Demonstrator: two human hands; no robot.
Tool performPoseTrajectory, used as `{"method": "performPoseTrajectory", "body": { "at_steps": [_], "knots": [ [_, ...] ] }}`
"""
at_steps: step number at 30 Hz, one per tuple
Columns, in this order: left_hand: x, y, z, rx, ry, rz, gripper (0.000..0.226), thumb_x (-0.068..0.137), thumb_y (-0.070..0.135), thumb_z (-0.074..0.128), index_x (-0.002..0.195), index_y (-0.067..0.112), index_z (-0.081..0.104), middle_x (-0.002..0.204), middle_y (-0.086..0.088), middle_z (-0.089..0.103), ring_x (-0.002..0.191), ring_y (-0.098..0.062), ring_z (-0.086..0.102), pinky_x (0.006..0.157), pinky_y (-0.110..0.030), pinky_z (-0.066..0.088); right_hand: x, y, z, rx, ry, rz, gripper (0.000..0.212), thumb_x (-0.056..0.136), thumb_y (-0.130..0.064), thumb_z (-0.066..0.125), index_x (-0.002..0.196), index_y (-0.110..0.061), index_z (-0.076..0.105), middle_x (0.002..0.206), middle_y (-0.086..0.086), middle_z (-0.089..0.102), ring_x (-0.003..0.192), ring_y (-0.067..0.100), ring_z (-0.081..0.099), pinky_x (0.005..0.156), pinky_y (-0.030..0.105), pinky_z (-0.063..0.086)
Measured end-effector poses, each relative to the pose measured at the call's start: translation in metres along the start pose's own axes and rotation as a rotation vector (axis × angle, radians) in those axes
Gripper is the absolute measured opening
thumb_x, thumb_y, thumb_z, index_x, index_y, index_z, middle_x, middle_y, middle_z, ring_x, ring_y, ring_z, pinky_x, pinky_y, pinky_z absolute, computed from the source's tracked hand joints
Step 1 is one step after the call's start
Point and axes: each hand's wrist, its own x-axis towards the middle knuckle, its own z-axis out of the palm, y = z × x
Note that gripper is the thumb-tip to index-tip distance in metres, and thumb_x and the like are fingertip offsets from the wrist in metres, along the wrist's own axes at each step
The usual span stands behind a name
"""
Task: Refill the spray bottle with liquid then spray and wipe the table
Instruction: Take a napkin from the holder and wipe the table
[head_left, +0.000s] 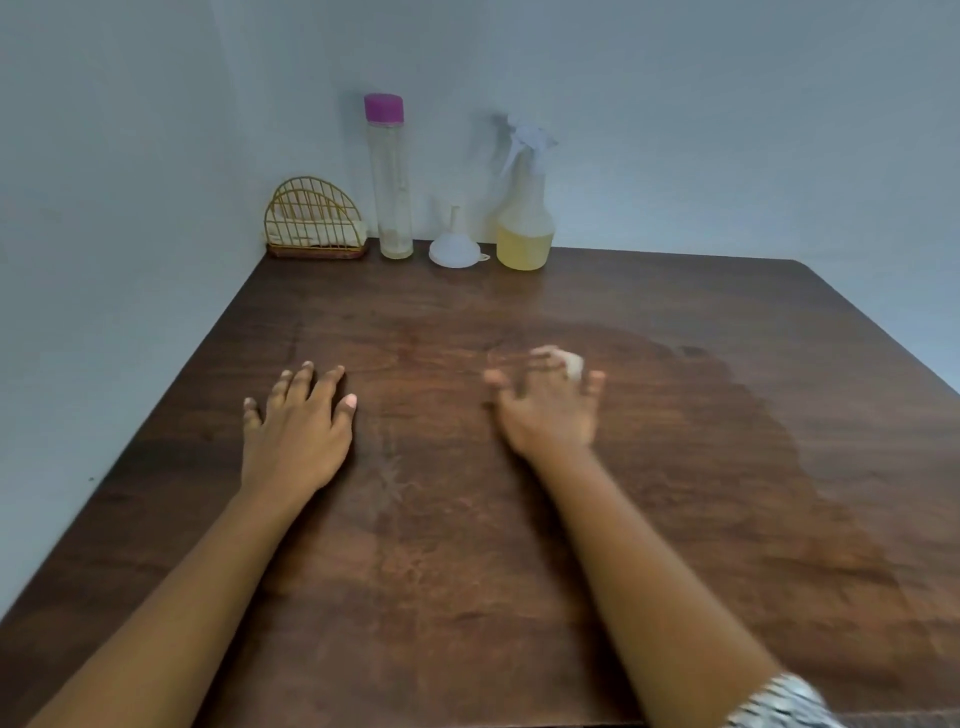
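A clear spray bottle (523, 228) holding yellow liquid in its lower part stands at the back of the dark wooden table (779, 467), by the wall. Left of it lie a white funnel (455, 248), mouth down, and a tall clear bottle (389, 182) with a purple cap, almost empty. My right hand (550, 405) presses flat on a small white tissue (573, 362) near the table's middle; it is blurred. My left hand (298, 431) rests flat on the table, fingers spread, holding nothing. A dull wet patch spreads to the right of my right hand.
A gold wire napkin holder (314, 221) with pale napkins stands in the back left corner. Grey walls close the table on the left and the back. The table's right edge runs diagonally at far right.
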Motion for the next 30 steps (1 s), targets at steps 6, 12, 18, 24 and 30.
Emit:
{"method": "performPoseTrajectory", "body": {
  "at_steps": [6, 12, 18, 24, 30],
  "knots": [
    [0.001, -0.001, 0.001, 0.016, 0.014, 0.002, 0.051, 0.099, 0.046, 0.028, 0.148, 0.033, 0.027, 0.16, 0.0, 0.018, 0.148, -0.021, 0.011, 0.117, -0.053, 0.008, -0.001, -0.078, 0.012, 0.04, -0.08, -0.292, 0.078, 0.091, -0.066, 0.006, 0.152, -0.017, 0.003, 0.16, 0.0, 0.002, 0.147, 0.018, -0.003, 0.112, 0.05, -0.017],
    [0.002, 0.001, 0.001, 0.023, 0.005, 0.0, 0.051, 0.1, 0.045, 0.025, 0.149, 0.033, 0.024, 0.16, 0.0, 0.016, 0.148, -0.022, 0.009, 0.116, -0.054, 0.007, 0.037, 0.093, -0.018, -0.026, -0.011, 0.182, 0.079, 0.089, -0.067, 0.003, 0.152, -0.02, 0.006, 0.16, 0.0, 0.004, 0.148, 0.019, 0.002, 0.113, 0.056, -0.011],
    [0.003, 0.002, 0.002, 0.024, 0.011, -0.004, 0.051, 0.099, 0.045, 0.025, 0.149, 0.033, 0.023, 0.16, -0.001, 0.017, 0.148, -0.022, 0.01, 0.116, -0.055, 0.008, 0.051, 0.103, -0.027, -0.078, -0.019, 0.337, 0.084, 0.089, -0.066, 0.002, 0.151, -0.01, 0.009, 0.16, 0.007, 0.008, 0.147, 0.023, 0.004, 0.116, 0.056, -0.005],
    [0.001, 0.002, 0.0, 0.014, 0.008, 0.0, 0.051, 0.099, 0.046, 0.026, 0.149, 0.033, 0.023, 0.16, 0.0, 0.017, 0.148, -0.02, 0.009, 0.117, -0.054, 0.008, 0.04, -0.103, 0.014, 0.015, -0.049, -0.293, 0.082, 0.091, -0.066, 0.007, 0.151, -0.01, 0.007, 0.16, 0.006, 0.008, 0.147, 0.021, 0.004, 0.115, 0.049, -0.01],
    [0.002, 0.001, 0.0, 0.021, 0.005, -0.009, 0.052, 0.099, 0.046, 0.025, 0.15, 0.033, 0.021, 0.161, 0.001, 0.015, 0.149, -0.019, 0.009, 0.117, -0.053, 0.008, 0.063, -0.06, 0.006, 0.007, -0.044, -0.22, 0.079, 0.091, -0.065, 0.006, 0.151, -0.014, 0.008, 0.16, 0.004, 0.009, 0.147, 0.02, 0.004, 0.114, 0.052, -0.011]
  ]
}}
